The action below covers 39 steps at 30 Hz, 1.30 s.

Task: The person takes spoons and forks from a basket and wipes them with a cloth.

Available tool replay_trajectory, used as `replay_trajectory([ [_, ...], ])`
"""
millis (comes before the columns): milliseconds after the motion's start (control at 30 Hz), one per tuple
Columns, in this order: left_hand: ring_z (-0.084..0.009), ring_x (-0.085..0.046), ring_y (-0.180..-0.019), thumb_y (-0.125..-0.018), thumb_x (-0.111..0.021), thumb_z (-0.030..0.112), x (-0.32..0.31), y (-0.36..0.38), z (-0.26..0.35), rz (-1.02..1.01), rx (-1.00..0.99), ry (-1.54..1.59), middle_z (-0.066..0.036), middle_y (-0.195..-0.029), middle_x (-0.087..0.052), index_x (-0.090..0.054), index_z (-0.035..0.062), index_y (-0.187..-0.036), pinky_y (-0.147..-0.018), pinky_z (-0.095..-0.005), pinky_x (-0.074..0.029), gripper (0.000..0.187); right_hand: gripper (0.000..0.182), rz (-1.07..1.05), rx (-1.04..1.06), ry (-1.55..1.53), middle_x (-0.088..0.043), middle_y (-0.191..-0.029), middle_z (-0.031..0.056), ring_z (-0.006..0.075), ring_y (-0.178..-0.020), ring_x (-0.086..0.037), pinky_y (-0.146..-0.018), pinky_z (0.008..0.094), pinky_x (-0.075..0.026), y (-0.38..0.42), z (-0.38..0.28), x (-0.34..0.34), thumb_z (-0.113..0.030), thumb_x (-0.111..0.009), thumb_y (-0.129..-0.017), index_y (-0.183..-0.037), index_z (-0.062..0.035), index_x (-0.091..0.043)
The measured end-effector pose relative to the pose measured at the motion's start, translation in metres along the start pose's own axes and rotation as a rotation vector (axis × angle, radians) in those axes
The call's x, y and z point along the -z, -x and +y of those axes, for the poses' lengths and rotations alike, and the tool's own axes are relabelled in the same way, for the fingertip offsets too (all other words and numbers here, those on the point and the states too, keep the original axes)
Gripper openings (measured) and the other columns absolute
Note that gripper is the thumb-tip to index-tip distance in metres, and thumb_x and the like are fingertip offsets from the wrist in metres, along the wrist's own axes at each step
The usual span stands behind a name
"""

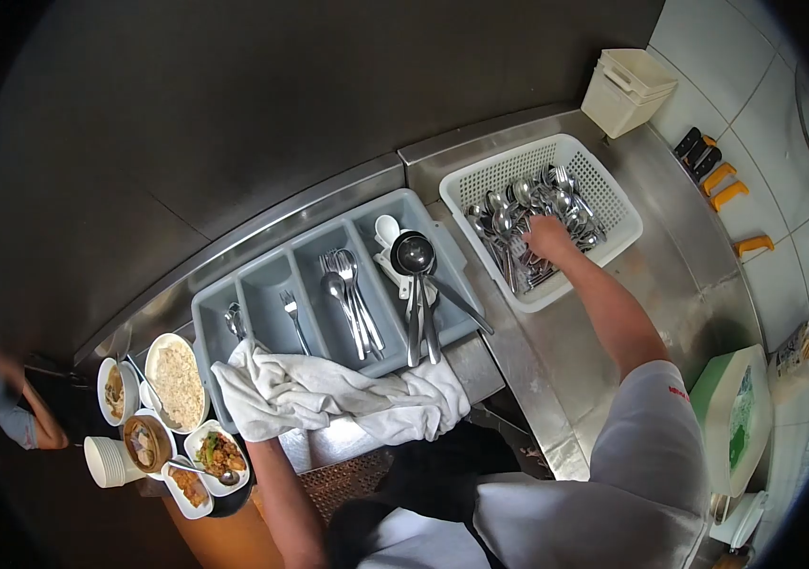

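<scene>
My right hand (546,239) is down in a white perforated basket (613,166) among jumbled metal spoons and forks (509,213). Its fingers are curled together; which piece they grip is hard to see. A crumpled white towel (328,394) covers my left hand, so only the wrist (264,457) shows and the fingers are hidden. The towel lies over the front edge of a grey compartment cutlery tray (262,275). In the tray are forks and spoons (352,294), a lone fork (295,318), ladles (414,254) and white spoons (386,229).
Dishes of food, including a rice bowl (177,379) and a bamboo steamer (146,443), stand at the left beside stacked white cups (110,462). Cream bins (624,90) sit at the back right. Knives (698,152) hang on the tiled wall. Another person's arm (39,412) is at far left.
</scene>
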<state>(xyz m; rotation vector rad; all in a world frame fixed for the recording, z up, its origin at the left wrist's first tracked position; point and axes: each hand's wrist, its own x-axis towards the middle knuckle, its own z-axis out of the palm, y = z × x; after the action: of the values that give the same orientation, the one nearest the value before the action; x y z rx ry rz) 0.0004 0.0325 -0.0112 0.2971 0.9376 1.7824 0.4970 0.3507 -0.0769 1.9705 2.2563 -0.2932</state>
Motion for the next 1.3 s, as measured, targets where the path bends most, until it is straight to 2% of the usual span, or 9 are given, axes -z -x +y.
replay_trajectory([
  [133,-0.021,-0.054,-0.073,-0.093,-0.038,0.059,-0.003,0.002,-0.001,-0.036,0.0,0.007,-0.009,-0.087,-0.055,-0.052,0.0069,-0.098,-0.064,-0.0329,-0.047,0.054,0.098,-0.061,-0.138,0.049,-0.047,-0.129,0.0292,0.0394,-0.122,-0.045,-0.103,0.0447,-0.036,0.031,-0.043,0.04,-0.074,-0.059,-0.071,-0.121,0.0095,-0.054],
  [167,-0.0212,-0.054,-0.073,-0.093,-0.038,0.059,-0.003,0.002,-0.002,-0.017,0.007,0.032,-0.009,-0.086,-0.055,-0.052,0.0063,-0.098,-0.063,-0.033,-0.047,0.055,0.125,-0.064,-0.139,0.004,-0.043,-0.132,0.0281,0.0391,-0.126,-0.039,-0.107,0.0456,-0.027,0.022,-0.039,0.027,-0.088,-0.054,-0.059,-0.128,0.0154,-0.043],
  [300,-0.0219,-0.056,-0.072,-0.094,-0.037,0.06,-0.01,0.004,0.001,-0.101,0.009,0.072,-0.01,-0.086,-0.056,-0.053,0.0038,-0.1,-0.063,-0.0328,-0.048,0.059,0.128,-0.081,-0.083,0.097,-0.043,-0.131,0.0292,0.0393,-0.126,-0.039,-0.105,0.0453,-0.027,0.02,-0.049,0.013,-0.087,-0.059,-0.054,-0.132,0.0129,-0.039],
  [667,-0.0175,-0.057,-0.07,-0.094,-0.04,0.058,-0.029,0.013,0.005,0.014,0.016,0.098,-0.006,-0.086,-0.059,-0.056,0.0035,-0.1,-0.06,-0.0294,-0.049,0.057,0.098,-0.179,-0.259,-0.063,-0.046,-0.138,0.0233,0.039,-0.129,-0.04,-0.103,0.0489,-0.03,0.013,-0.076,0.024,-0.069,-0.061,-0.064,-0.127,0.0049,-0.053],
  [833,-0.0177,-0.059,-0.073,-0.095,-0.038,0.057,-0.012,0.007,0.006,-0.177,0.036,0.106,-0.008,-0.089,-0.059,-0.055,0.0024,-0.104,-0.061,-0.0289,-0.051,0.058,0.083,-0.104,-0.361,-0.199,-0.061,-0.122,0.0207,0.0338,-0.115,-0.058,-0.102,0.0513,-0.032,0.006,-0.08,0.044,-0.067,-0.058,-0.074,-0.122,0.0001,-0.059],
  [933,-0.0176,-0.058,-0.071,-0.095,-0.037,0.058,-0.003,0.003,0.002,-0.091,0.034,0.102,-0.008,-0.087,-0.059,-0.055,0.0022,-0.104,-0.06,-0.0282,-0.05,0.059,0.055,0.147,-0.249,-0.144,-0.065,-0.113,0.0177,0.035,-0.108,-0.06,-0.096,0.0488,-0.039,0.008,-0.077,0.037,-0.048,-0.063,-0.08,-0.11,-0.0026,-0.063],
  [967,-0.0177,-0.058,-0.07,-0.095,-0.037,0.058,0.0,0.002,0.001,-0.091,0.039,0.106,-0.008,-0.086,-0.059,-0.055,0.002,-0.105,-0.059,-0.0283,-0.05,0.06,0.027,0.379,0.033,-0.027,-0.066,-0.1,0.0153,0.0346,-0.097,-0.061,-0.087,0.0447,-0.044,-0.004,-0.066,0.022,-0.026,-0.061,-0.083,-0.1,-0.005,-0.062],
  [1067,-0.0178,-0.057,-0.066,-0.094,-0.037,0.06,0.001,0.001,0.002,-0.113,0.055,0.103,-0.007,-0.084,-0.059,-0.055,0.0016,-0.106,-0.057,-0.0284,-0.049,0.062,0.018,0.658,0.44,0.252,-0.064,-0.093,0.0144,0.0322,-0.091,-0.061,-0.08,0.0443,-0.044,-0.015,-0.052,0.02,-0.016,-0.059,-0.08,-0.096,-0.0072,-0.063],
  [1300,-0.0182,-0.057,-0.071,-0.093,-0.041,0.06,-0.006,0.005,0.004,-0.152,0.053,0.095,-0.007,-0.088,-0.06,-0.056,0.002,-0.105,-0.061,-0.0286,-0.049,0.061,0.025,0.333,0.447,-0.016,-0.065,-0.096,0.02,0.0356,-0.094,-0.063,-0.083,0.0438,-0.048,-0.022,-0.012,0.008,-0.001,-0.052,-0.078,-0.099,-0.005,-0.066],
])
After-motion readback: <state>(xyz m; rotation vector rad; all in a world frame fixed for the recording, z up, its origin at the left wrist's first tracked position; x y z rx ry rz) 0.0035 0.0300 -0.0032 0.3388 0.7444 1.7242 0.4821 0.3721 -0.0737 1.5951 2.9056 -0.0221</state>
